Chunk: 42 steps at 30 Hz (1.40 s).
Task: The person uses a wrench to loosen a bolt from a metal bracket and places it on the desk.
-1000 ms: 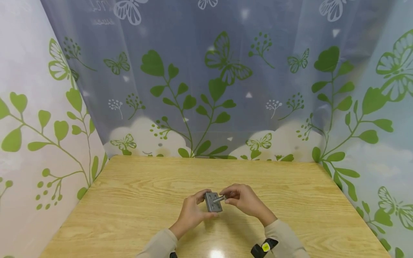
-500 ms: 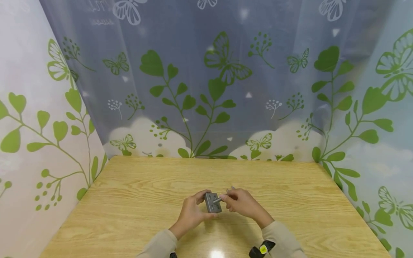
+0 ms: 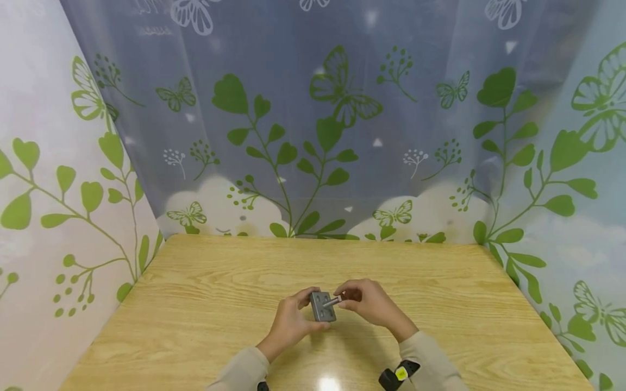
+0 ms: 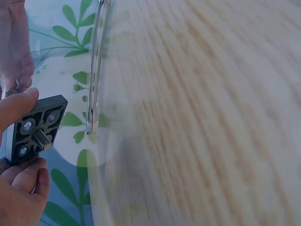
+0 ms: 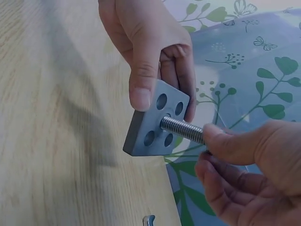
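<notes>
A grey square metal plate [image 5: 156, 123] with a round hole near each corner is held up above the table. My left hand [image 3: 290, 326] grips it by its edges, with the thumb [image 5: 143, 92] on one edge and fingers on the opposite side. A threaded metal bolt [image 5: 183, 128] passes through the plate's middle. Its short threaded tip [image 4: 43, 140] sticks out of the recessed face in the left wrist view. My right hand [image 3: 371, 307] pinches the bolt's outer end between thumb and fingers. Those fingers hide the end in the right wrist view.
The wood-grain table [image 3: 235, 271] lies below both hands. Patterned curtains with green leaves and butterflies [image 3: 337, 179] stand at the back and sides. A small shiny metallic end [image 5: 148, 220] shows at the bottom of the right wrist view; its kind is unclear.
Half a second ago my right fingers sat lower and nearer the plate along the bolt; now they are back at its outer end. My left hand and the plate stay almost still.
</notes>
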{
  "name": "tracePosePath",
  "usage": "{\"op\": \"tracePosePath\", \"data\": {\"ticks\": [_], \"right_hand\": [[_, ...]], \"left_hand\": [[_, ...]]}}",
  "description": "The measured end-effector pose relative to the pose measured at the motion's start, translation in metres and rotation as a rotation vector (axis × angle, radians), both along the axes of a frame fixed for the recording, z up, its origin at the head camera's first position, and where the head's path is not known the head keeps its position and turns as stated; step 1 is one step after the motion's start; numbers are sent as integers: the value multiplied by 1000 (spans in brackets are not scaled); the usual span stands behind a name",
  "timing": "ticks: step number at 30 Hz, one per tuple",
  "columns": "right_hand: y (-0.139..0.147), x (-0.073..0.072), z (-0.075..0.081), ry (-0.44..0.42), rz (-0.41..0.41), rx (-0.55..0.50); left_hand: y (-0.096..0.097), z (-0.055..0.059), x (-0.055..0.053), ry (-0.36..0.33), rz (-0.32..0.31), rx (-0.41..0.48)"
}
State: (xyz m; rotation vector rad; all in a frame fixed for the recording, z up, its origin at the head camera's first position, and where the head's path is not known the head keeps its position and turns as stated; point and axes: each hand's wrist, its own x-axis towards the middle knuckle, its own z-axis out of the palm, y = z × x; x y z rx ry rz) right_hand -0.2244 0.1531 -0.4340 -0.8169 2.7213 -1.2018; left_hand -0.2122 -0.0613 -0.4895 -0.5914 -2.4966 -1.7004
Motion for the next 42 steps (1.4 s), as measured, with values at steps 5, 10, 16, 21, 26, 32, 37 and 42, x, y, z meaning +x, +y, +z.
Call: {"op": "tracePosePath", "data": {"ticks": [5,10,16,21,26,32,37,42], "right_hand": [[2,-1,3,-11,32,-24],[2,-1,3,-24,34,-30],[2,-2,2,-97,16,19],[-1,-3,-1,-164,-32,30],[-3,-2,-2,-133,-78,-16],[0,-2,-1,-74,0,-4],[2,-2,1,-39,44,-40],[3,-2,4,-44,50,-68]], "left_hand": [[0,0,-1,-17,-11,13],[0,2,0,-20,-10,10],[0,3,0,-11,3,-11],[0,3,0,-2,5,-20],[0,1,0,0,1,-14],[0,0,0,15,2,-37],[1,-1,0,8,-5,-20],[2,0,-1,11,-9,-4]]}}
